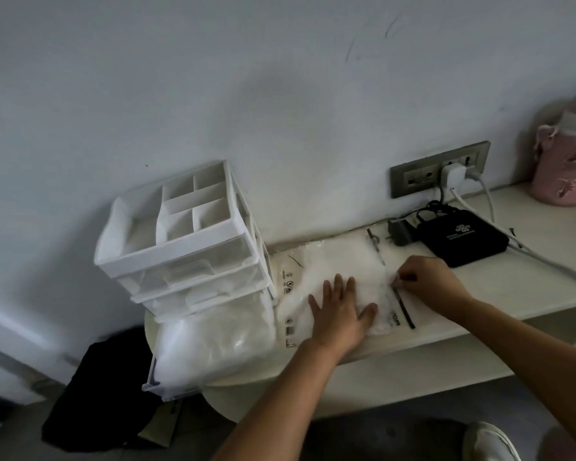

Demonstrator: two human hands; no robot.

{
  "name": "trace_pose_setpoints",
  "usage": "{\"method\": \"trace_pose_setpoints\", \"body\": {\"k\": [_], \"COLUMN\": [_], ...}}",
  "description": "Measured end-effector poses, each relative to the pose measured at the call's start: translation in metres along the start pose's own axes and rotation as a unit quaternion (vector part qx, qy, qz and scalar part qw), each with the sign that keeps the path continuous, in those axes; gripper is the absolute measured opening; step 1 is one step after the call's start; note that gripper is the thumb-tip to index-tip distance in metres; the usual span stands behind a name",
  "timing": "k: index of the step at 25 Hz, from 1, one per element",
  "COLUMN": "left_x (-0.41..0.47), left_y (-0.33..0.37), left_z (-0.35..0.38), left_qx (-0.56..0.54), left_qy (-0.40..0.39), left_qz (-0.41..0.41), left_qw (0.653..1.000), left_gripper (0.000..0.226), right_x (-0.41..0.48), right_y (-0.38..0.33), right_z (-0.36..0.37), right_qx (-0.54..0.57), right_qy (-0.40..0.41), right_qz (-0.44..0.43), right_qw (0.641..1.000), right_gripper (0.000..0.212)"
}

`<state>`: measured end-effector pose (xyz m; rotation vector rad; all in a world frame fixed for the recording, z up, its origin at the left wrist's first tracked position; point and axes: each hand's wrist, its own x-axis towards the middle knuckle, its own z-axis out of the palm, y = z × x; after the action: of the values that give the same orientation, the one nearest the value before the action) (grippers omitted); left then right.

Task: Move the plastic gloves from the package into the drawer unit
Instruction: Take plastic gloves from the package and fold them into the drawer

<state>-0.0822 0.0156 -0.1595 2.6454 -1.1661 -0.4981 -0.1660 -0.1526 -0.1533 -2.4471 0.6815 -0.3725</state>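
Left hand point(341, 311), fingers point(338, 287) spread, presses flat on the glove package point(333, 257); right hand point(426, 277) at its 3 o'clock pinches the package's edge.

A scuffed pale wall point(280, 94) with a grey socket panel point(413, 178) backs a cream shelf point(529, 287) in dim light

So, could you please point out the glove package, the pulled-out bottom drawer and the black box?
glove package point(340, 257): head view, clear upper face near the wall.
bottom drawer point(152, 387): head view, its front rim.
black box point(463, 239): head view, top face beside the logo.
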Motion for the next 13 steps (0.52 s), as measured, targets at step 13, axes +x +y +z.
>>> {"method": "trace_pose_setpoints", "body": {"k": [13], "left_x": [-0.001], "left_y": [-0.003], "left_z": [0.013], "left_qx": [-0.003], "left_qy": [0.022], "left_qz": [0.002], "left_qw": [1.000], "left_gripper": [0.064], "right_x": [0.009], "right_y": [-0.007], "right_z": [-0.008], "right_qx": [0.266], "right_qy": [-0.134], "right_qz": [0.116], "right_qw": [0.948], "right_gripper": [0.034]}}
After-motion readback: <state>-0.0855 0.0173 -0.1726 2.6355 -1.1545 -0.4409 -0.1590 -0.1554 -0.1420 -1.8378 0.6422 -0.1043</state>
